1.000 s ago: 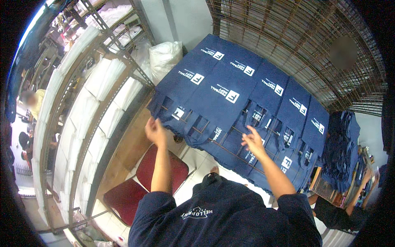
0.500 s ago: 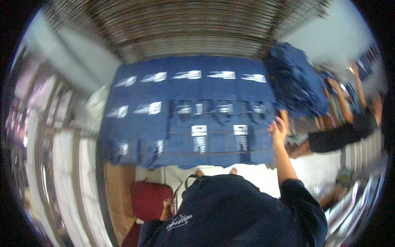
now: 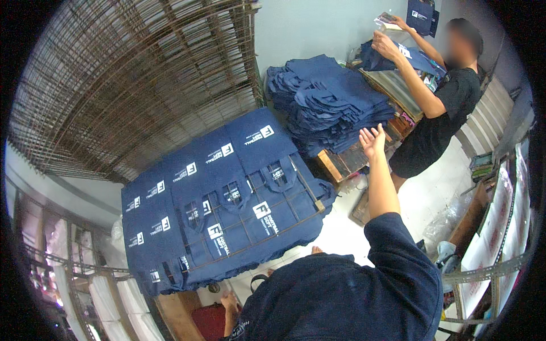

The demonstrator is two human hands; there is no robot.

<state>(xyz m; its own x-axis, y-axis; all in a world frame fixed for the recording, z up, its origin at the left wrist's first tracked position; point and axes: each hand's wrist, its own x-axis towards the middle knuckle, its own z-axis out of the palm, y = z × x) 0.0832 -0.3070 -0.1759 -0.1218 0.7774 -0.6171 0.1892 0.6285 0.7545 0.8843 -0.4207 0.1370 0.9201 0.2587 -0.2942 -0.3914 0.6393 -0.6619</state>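
Observation:
My right hand (image 3: 372,141) is raised with its palm up and fingers spread, holding nothing. It stands in front of a tall pile of navy cloth pieces (image 3: 335,96), apart from it as far as I can tell. My left hand (image 3: 229,301) hangs low beside my body, near the front edge of the rack; its fingers look loosely apart, with nothing seen in them. Navy tote bags with white prints (image 3: 227,150) lie in rows over a wire drying rack (image 3: 256,236). Some handles lie looped across the bags.
Many wire rack layers (image 3: 142,74) are tilted up behind the bags. At the right, a co-worker (image 3: 438,131) in black holds up something pale over a work table (image 3: 392,85). A red seat (image 3: 209,323) is low at the left. Shelving (image 3: 489,273) stands at the lower right.
My view has turned to the right, bringing the cloth pile and the co-worker further in. My right hand stays raised and open; the left still hangs low.

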